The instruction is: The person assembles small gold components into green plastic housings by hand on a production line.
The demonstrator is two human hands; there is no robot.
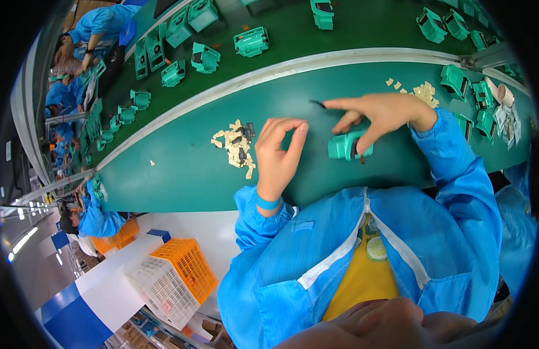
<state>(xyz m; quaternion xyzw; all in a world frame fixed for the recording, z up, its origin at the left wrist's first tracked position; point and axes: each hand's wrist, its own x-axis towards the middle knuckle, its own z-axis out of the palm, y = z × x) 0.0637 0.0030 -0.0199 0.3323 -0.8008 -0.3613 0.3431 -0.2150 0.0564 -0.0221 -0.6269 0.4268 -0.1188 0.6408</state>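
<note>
- I take as landmark the pile of cream and black pieces point(233, 142), which lies loose on the green table point(182, 174).
- The teal housing point(341, 147) lies to the right of this pile, well apart from it, and at nearly the same distance from the body.
- Its long axis runs from left to right, so one end of it looks toward the pile.
- The right hand point(378, 118) is the nearer one. It comes from the side opposite to the pile and stands over the housing, with its thumb at the end farther from the pile. The thumb seems to touch there, but I cannot tell how firmly.
- Its thumb and forefinger are widely spread. A small black thing point(317, 104) shows at the forefinger tip, on the side toward the pile; whether it is held, I cannot tell.
- The left hand point(278, 154) is just beside the pile, between it and the housing. Its fingers are bent and thumb and forefinger tips come close together; I cannot tell if something is between them.
- In my judgement, the important relation is this: the housing lies under the right thumb, while the left fingertips are apart from it, on the pile's side.
</note>
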